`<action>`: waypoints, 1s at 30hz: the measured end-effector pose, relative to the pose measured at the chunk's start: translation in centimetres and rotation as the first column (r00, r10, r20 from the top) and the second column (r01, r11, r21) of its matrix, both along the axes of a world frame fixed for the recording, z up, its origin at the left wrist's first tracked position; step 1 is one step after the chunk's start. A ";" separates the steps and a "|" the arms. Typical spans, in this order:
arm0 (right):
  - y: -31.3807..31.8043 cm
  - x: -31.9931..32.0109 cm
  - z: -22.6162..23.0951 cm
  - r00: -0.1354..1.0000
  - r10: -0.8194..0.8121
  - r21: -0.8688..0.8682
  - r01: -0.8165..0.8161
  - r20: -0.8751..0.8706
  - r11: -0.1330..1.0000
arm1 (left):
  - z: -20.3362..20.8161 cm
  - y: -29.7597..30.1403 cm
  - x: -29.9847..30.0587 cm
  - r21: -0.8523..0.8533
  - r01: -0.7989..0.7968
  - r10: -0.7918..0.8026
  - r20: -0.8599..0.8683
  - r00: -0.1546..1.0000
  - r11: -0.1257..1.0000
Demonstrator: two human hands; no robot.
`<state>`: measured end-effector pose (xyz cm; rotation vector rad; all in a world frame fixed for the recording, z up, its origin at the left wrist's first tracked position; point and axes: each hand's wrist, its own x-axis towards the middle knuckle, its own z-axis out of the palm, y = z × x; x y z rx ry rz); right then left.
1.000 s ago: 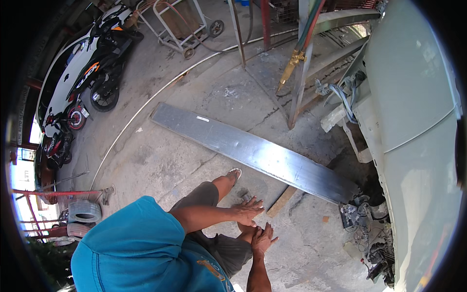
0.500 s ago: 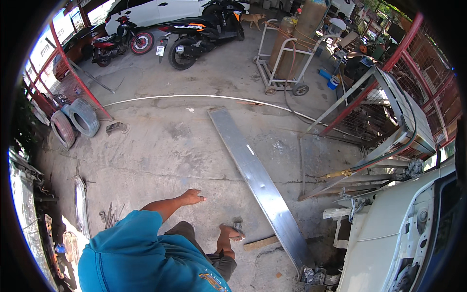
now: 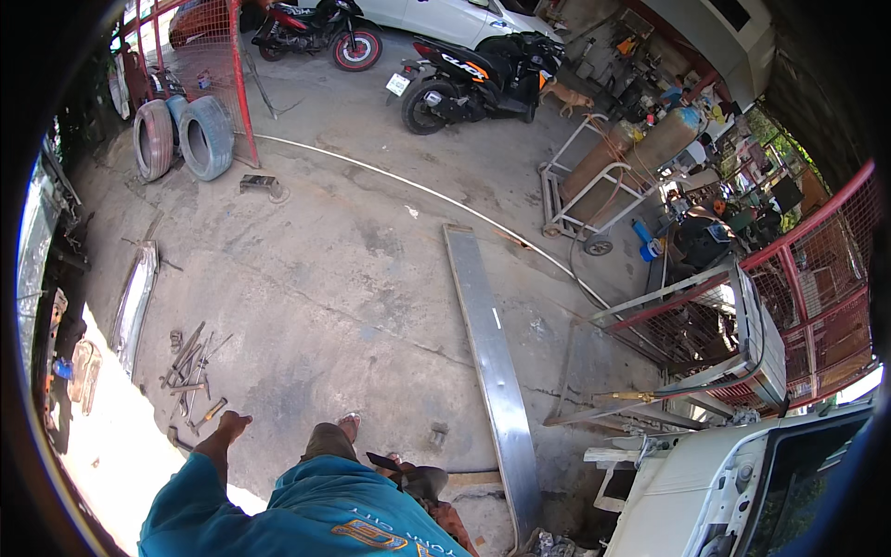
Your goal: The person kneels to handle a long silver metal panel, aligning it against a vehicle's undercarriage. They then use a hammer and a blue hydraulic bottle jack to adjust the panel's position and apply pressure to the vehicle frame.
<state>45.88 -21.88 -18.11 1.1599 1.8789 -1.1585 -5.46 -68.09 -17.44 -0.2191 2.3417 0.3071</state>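
My left hand [image 3: 234,425] hangs over the concrete floor at the lower left, fingers loosely apart, with nothing seen in it. Just beside it lies a tool with a yellowish handle [image 3: 212,411]. Beyond that is a loose pile of metal hand tools [image 3: 190,364], several rods and bars among them. On my right side, part of what looks like my right forearm [image 3: 452,527] shows at the lower edge of the shirt; its fingers cannot be made out. A dark, flat, narrow object [image 3: 383,461] shows near my legs; whether a hand holds it is unclear.
A long sheet-metal channel [image 3: 492,357] lies right of my feet. A white vehicle body [image 3: 710,487] and a torch [image 3: 626,396] are at the right. Gas cylinders stand on a cart [image 3: 599,209]. Tyres [image 3: 206,139], motorcycles [image 3: 473,79] and a dog [image 3: 564,96] are farther off.
The view has shifted left, bringing the tool pile more fully into sight. My left hand has moved from ahead of me to the left, down beside the yellowish-handled tool.
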 end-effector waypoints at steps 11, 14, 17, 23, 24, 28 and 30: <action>8.3 -9.1 4.0 0.857 -0.473 -0.341 0.390 -0.205 0.855 | 7.8 -1.1 25.3 0.220 -0.412 0.388 0.147 0.910 0.884; 9.6 -9.7 3.3 0.921 -0.376 -0.291 0.334 -0.101 0.897 | 6.5 -3.2 31.5 0.197 -0.358 0.327 0.172 0.929 0.913; 8.9 -11.3 2.1 0.966 -0.259 -0.271 0.246 -0.012 0.931 | 6.7 -5.8 36.1 0.217 -0.519 0.464 0.257 0.847 0.827; 3.4 -19.4 0.6 0.997 0.003 -0.283 0.017 0.073 0.959 | 1.1 -12.3 45.5 0.212 -0.977 0.912 0.401 0.091 0.004; 2.7 -21.5 0.5 0.997 0.023 -0.268 -0.005 0.067 0.963 | 0.6 -12.5 44.3 0.185 -0.983 0.917 0.389 0.085 0.013; -0.2 -30.0 0.6 0.996 0.072 -0.233 -0.060 0.043 0.971 | 6.9 -12.0 33.7 0.112 -0.985 0.918 0.362 0.162 0.130; -2.7 -35.4 0.4 0.995 0.103 -0.250 -0.097 0.012 0.963 | 4.9 -14.6 31.2 0.257 -0.935 0.903 0.293 0.315 0.242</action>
